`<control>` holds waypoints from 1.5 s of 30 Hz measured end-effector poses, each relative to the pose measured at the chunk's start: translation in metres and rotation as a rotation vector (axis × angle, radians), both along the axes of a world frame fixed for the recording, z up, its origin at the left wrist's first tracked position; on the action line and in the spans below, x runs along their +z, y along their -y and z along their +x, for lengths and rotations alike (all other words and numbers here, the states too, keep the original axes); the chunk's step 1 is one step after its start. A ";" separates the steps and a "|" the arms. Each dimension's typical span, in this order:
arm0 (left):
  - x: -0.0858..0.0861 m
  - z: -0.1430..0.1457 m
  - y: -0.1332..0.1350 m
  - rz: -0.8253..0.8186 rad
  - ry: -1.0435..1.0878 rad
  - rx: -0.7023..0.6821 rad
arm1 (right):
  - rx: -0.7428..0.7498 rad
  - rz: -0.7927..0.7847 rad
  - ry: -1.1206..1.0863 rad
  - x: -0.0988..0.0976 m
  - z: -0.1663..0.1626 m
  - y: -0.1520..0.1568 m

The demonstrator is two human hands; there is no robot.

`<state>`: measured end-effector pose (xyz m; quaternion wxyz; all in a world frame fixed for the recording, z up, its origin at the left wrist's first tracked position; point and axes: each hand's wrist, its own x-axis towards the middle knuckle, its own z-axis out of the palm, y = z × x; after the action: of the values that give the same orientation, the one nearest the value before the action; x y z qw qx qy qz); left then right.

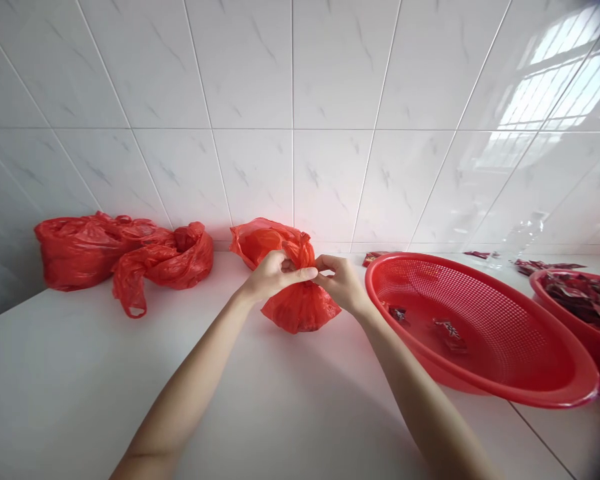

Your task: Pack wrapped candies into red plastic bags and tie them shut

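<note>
A red plastic bag (301, 310) rests on the white table, its neck gathered and twisted between my two hands. My left hand (275, 273) closes on the neck from the left, thumb pointing right. From the right, my right hand (341, 283) pinches the same neck, fingertips close to my left thumb. Above the hands the bag's loose top (263, 240) flares out to the left. The lower part bulges a little, and what it contains is hidden.
Two tied red bags (80, 250) sit at the left by the tiled wall. To the right stands a red perforated basket (480, 280) with a few small wrapped packets (450, 335). Beyond it are another red basket (543, 283) full of packets and a clear plastic bottle (525, 237).
</note>
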<state>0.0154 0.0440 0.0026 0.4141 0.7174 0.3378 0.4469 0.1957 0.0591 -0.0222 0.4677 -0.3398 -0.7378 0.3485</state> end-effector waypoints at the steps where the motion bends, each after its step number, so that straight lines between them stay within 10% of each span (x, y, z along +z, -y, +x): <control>1: 0.000 0.001 0.001 0.027 -0.009 0.044 | -0.002 -0.003 -0.001 0.000 0.000 0.000; 11: 0.009 -0.002 0.005 0.125 0.086 0.093 | 0.293 -0.051 0.072 0.008 0.003 0.008; 24: 0.011 0.005 0.014 0.079 0.040 0.038 | 0.113 -0.036 -0.111 0.017 0.007 0.017; 34: 0.003 0.003 0.005 0.175 0.113 0.307 | -0.123 0.180 0.271 0.024 0.009 0.026; 39: 0.017 -0.057 0.011 0.252 0.331 0.552 | -0.246 0.235 0.226 0.047 0.038 0.040; 45: 0.044 -0.202 0.038 0.254 0.352 1.145 | -0.386 0.336 0.102 0.071 0.071 0.062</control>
<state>-0.1870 0.0057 0.0468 0.0692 0.3811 0.5402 0.7471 0.2668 -0.0024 0.0491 0.5377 -0.4089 -0.7294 0.1078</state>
